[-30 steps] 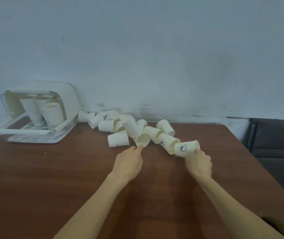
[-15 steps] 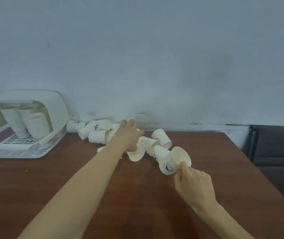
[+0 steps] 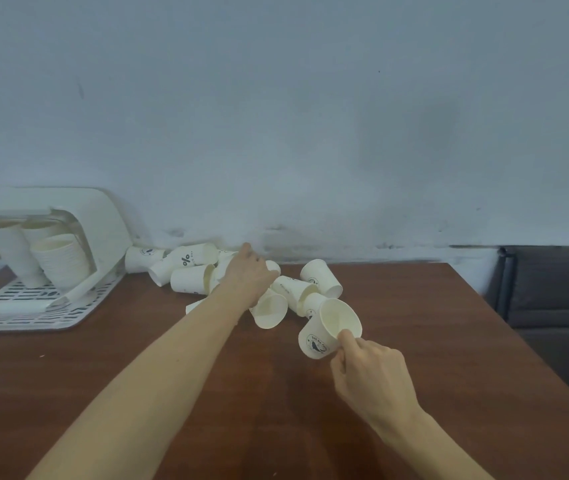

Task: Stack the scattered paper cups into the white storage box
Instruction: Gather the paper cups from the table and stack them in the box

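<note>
Closest to the camera, the right hand pinches the rim of a cup, now lifted off the desk and tipped mouth-up, where a second ago it lay on its side. So one's ready for nesting. Mid-frame, the left hand has reached deeper into the pile of cups; fingers curl over one, but I can't tell if it's truly gripped. The white storage box sits at the left edge with stacks already inside. Tangled cups lie between hands and box; a dark sofa is far right.
</note>
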{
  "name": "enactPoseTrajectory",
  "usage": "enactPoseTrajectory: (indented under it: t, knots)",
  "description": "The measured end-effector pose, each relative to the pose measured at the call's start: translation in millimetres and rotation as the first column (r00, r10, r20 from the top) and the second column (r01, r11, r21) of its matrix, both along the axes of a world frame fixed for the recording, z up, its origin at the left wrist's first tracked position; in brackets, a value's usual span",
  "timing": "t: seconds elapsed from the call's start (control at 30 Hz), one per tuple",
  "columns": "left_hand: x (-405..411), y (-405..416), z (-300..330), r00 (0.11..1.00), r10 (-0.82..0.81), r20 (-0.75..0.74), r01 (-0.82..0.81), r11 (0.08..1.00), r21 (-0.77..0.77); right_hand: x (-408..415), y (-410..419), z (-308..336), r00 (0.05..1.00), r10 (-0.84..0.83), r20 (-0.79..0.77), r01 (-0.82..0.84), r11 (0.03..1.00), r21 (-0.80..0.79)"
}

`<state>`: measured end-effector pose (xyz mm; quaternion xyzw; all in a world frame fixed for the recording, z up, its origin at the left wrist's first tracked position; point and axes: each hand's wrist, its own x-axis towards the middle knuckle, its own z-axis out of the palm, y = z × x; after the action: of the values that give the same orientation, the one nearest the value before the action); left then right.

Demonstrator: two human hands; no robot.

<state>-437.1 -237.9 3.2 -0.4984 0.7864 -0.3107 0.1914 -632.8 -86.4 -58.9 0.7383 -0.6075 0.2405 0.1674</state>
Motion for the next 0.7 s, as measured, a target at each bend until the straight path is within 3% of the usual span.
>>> enactPoseTrajectory:
  t: [0.33,0.53,0.7]
  knots:
    - [26,46,30,0.975,-0.058,-0.216,0.029,0.991,-0.133,28,16,21,0.998,-0.006,-0.063,0.016,0.989,0.147]
    - [51,102,45,0.911,-0.045,-0.41,-0.015,0.99,-0.142,59,35,43,0.999,-0.017,-0.049,0.023,0.989,0.143]
    - [72,148,44,0.817,-0.014,-0.576,-0.061,0.992,-0.111,81,57,58,0.987,-0.03,-0.16,0.054,0.987,0.153]
